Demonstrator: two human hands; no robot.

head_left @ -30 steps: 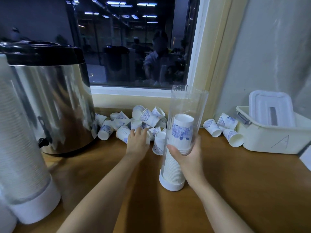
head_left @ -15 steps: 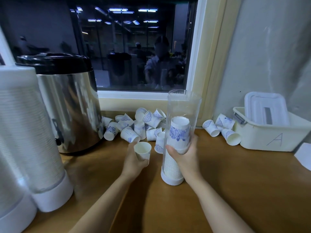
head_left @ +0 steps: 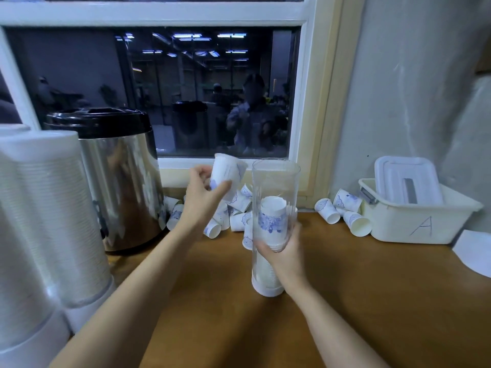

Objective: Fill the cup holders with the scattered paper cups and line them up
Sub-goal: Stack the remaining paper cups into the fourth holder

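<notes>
A clear tube cup holder [head_left: 275, 181] stands upright on the wooden counter [head_left: 372, 288], partly filled with a stack of white cups with blue print [head_left: 272, 216]. My right hand [head_left: 285, 251] grips the tube around its middle. My left hand [head_left: 203, 195] holds one paper cup [head_left: 228, 171] raised beside the tube's open top, just to its left, tilted with its mouth up. Several loose cups [head_left: 236, 211] lie in a heap behind the tube against the wall. Three more cups [head_left: 342, 211] lie to the right.
A steel urn with a black lid [head_left: 117, 176] stands at the left. Two full cup holders [head_left: 45, 221] stand at the near left. A cream bin marked A [head_left: 422, 219] holding a lid sits at the right, with a white sheet [head_left: 475, 253] beside it.
My left hand took a cup from the heap and lifted it to beside the tube's top. My right hand stayed on the tube. The camera tilted up.
</notes>
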